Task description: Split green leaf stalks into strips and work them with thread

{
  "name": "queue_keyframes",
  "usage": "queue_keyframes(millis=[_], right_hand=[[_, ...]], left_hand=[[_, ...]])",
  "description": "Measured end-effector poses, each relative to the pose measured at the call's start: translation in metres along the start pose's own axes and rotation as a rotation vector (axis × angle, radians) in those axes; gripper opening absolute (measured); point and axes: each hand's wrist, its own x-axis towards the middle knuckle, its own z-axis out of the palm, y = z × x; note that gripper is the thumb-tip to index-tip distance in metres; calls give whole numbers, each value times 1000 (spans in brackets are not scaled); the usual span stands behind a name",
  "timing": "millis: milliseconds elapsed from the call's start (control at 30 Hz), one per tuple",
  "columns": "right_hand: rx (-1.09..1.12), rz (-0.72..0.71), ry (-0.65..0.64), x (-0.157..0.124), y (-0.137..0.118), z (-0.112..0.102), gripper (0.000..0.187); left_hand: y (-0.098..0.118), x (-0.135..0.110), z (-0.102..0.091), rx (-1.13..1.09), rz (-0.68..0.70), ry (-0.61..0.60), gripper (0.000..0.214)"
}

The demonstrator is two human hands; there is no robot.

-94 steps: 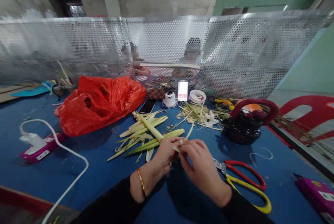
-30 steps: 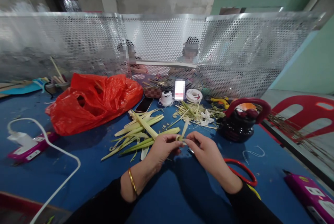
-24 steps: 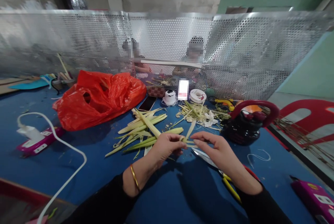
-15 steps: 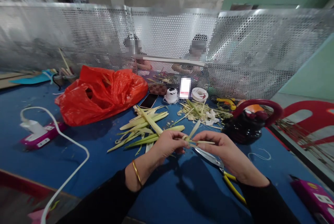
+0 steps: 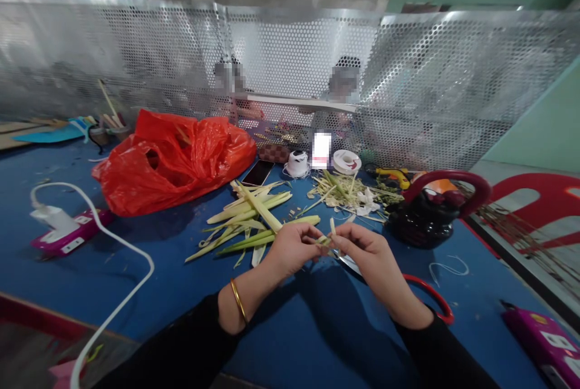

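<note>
My left hand (image 5: 292,250), with a gold bangle at the wrist, is closed, pinching a small piece of folded pale green leaf (image 5: 323,241) between thumb and fingers. My right hand (image 5: 369,251) is closed close beside it, its fingertips pinching a strip of the same leaf, whose end (image 5: 333,226) sticks up. The fingers partly hide the piece. Under my right hand lies a pair of scissors (image 5: 351,264), blade and red handle showing, the rest covered. A pile of long green and cream leaves (image 5: 260,211) lies just beyond my left hand.
A red plastic bag (image 5: 181,165), thread cone (image 5: 297,164), ribbon spool (image 5: 347,162), lit phone (image 5: 321,150) and leaf scraps (image 5: 347,192) stand along the back. A dark pot (image 5: 421,220) is at right. Power strips (image 5: 72,232) flank the table. People sit behind the perforated screen (image 5: 294,45).
My right hand has moved left and closer to my left hand, with the strip now upright. It covers the scissors' yellow handle, and their red handle now shows. The view has shifted slightly.
</note>
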Motion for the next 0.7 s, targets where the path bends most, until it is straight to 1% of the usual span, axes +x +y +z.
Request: queue_keyframes(millis=[67, 133, 300, 500, 700], right_hand=[[-39, -6, 21, 0, 0, 1, 18], [-72, -25, 38, -1, 0, 1, 16], [-243, -122, 81, -2, 0, 3, 15], [-435, -233, 135, -3, 3, 4, 16], [-494, -229, 175, -4, 6, 7, 16]], left_hand=[[-1, 1, -1, 31, 56, 21, 16], [0, 1, -1, 16, 81, 35, 15], [6, -1, -2, -79, 42, 82, 21], [7, 0, -1, -76, 20, 156, 21], [3, -1, 0, -42, 29, 152, 17]])
